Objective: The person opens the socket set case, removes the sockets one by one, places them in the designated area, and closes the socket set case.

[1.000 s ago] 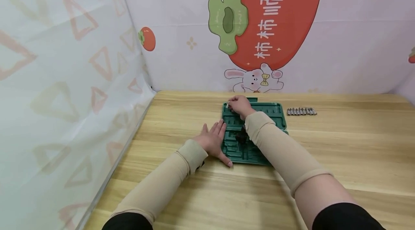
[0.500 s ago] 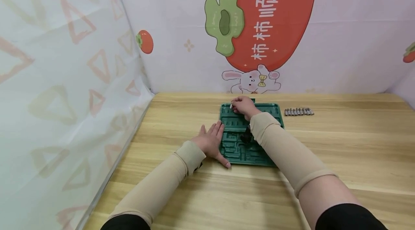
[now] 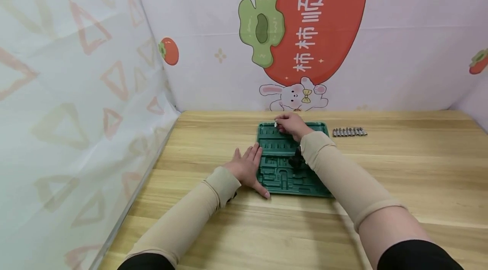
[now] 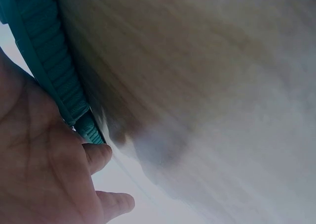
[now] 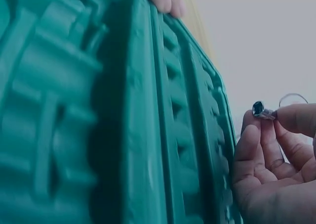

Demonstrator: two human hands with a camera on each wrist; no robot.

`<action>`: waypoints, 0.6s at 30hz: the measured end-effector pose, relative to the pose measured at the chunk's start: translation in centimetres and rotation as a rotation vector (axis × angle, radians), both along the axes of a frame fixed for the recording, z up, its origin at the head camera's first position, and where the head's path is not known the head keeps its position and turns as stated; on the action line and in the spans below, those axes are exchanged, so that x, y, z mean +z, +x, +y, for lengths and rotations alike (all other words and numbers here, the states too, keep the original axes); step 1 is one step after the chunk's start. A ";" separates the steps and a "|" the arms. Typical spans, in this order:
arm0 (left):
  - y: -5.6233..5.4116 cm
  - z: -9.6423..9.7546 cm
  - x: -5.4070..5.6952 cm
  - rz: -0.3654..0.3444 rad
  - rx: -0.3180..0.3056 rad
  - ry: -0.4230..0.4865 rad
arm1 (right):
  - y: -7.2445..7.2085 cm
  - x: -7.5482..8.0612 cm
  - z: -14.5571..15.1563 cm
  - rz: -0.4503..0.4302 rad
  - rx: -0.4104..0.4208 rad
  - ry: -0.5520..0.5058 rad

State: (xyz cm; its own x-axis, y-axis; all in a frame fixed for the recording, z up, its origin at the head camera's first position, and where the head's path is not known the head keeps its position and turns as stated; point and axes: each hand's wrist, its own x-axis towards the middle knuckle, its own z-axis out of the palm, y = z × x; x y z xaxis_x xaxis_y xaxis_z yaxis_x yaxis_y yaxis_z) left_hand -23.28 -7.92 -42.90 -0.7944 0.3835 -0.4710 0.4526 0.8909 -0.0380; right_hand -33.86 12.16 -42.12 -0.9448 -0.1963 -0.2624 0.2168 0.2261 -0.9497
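Note:
An opened green plastic tool case (image 3: pixel 274 151) lies flat on the table, its moulded slots facing up. My left hand (image 3: pixel 245 169) rests against the case's left side, fingers spread and straight. In the left wrist view that palm lies beside the ribbed case wall (image 4: pixel 52 46). Over the far part of the case, my right hand (image 3: pixel 292 126) pinches a small silver socket (image 5: pixel 264 110) between thumb and fingers. The socket's hollow end points outward, clear of the slots in the right wrist view. My right forearm covers part of the case's right half.
A row of several silver sockets (image 3: pixel 350 132) stands on the wooden table (image 3: pixel 411 168) to the right of the case. A printed cloth backdrop (image 3: pixel 213 71) rises behind the table's far edge, with another white cloth (image 3: pixel 84 155) along the left.
My right hand has moved a little to the right along the case's far edge with the socket. My left hand keeps its place at the case; the head view has shifted slightly.

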 end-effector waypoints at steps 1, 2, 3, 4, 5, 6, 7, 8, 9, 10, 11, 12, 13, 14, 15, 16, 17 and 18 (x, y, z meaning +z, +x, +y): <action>0.0 0.0 0.0 -0.001 0.000 -0.002 | 0.0 0.0 0.3 0.008 0.004 -0.003; 0.0 0.1 0.0 -0.004 0.003 -0.005 | 0.0 0.0 0.6 0.015 0.007 -0.004; 0.0 0.1 0.0 -0.005 0.004 -0.009 | 0.0 0.0 0.9 0.021 0.012 -0.007; 0.0 0.1 0.0 -0.007 0.005 -0.011 | 0.0 0.0 1.2 0.025 0.015 -0.005; 0.0 0.1 0.0 -0.006 0.007 -0.014 | -0.1 -0.1 1.4 0.026 0.023 0.004; 0.0 0.1 0.0 -0.004 0.006 -0.018 | -0.2 -0.1 1.6 0.025 0.025 0.008; 0.1 0.0 0.0 -0.004 0.005 -0.019 | -0.3 -0.1 1.8 0.025 0.028 0.013; 0.1 0.0 0.0 -0.004 0.005 -0.018 | -0.4 -0.1 2.1 0.024 0.029 0.018; 0.2 0.0 0.0 -0.004 0.002 -0.014 | -0.4 -0.1 2.4 0.023 0.027 0.023; 0.2 0.0 0.0 -0.005 0.002 -0.010 | -0.5 -0.1 2.7 0.021 0.025 0.026; 0.2 0.0 0.0 -0.007 0.002 -0.006 | -0.5 -0.1 3.0 0.017 0.019 0.029; 0.2 0.0 0.0 -0.010 0.003 -0.004 | -0.5 0.0 3.3 0.017 0.016 0.028; 0.2 0.0 0.0 -0.012 0.005 -0.001 | -0.6 0.0 3.5 0.021 0.011 0.026; 0.2 0.0 0.0 -0.013 0.006 0.000 | -0.6 0.0 3.8 0.023 0.007 0.025; 0.1 0.0 0.0 -0.015 0.008 0.001 | -0.6 0.1 4.1 0.028 0.002 0.024; 0.1 0.0 0.0 -0.017 0.010 0.001 | -0.6 0.2 4.3 0.033 -0.002 0.023; 0.1 0.0 0.1 -0.018 0.012 0.001 | -0.6 0.2 4.6 0.037 -0.007 0.023; 0.1 0.0 0.1 -0.018 0.013 0.001 | -0.5 0.3 4.9 0.041 -0.010 0.018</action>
